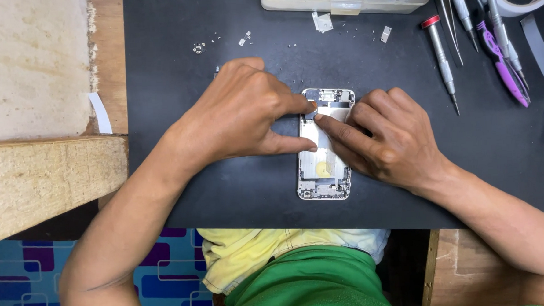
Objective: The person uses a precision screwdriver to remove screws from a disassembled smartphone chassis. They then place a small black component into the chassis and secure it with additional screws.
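An opened phone housing (323,169) lies lengthwise on the black mat (225,192), its silver inside facing up. My left hand (246,111) rests on the phone's left edge, thumb along the side and forefinger tip pressed near the top. My right hand (384,136) lies on the right side, its forefinger tip meeting the left one on a small part near the top of the housing. Whether either hand pinches that part I cannot tell.
Tiny screws and small metal bits (199,48) are scattered at the mat's far side. A clear plastic box (345,0) stands at the top. Screwdrivers (442,57), tweezers and purple-handled pliers (504,69) lie at the upper right, beside a tape roll (537,0). Wooden bench (47,175) at left.
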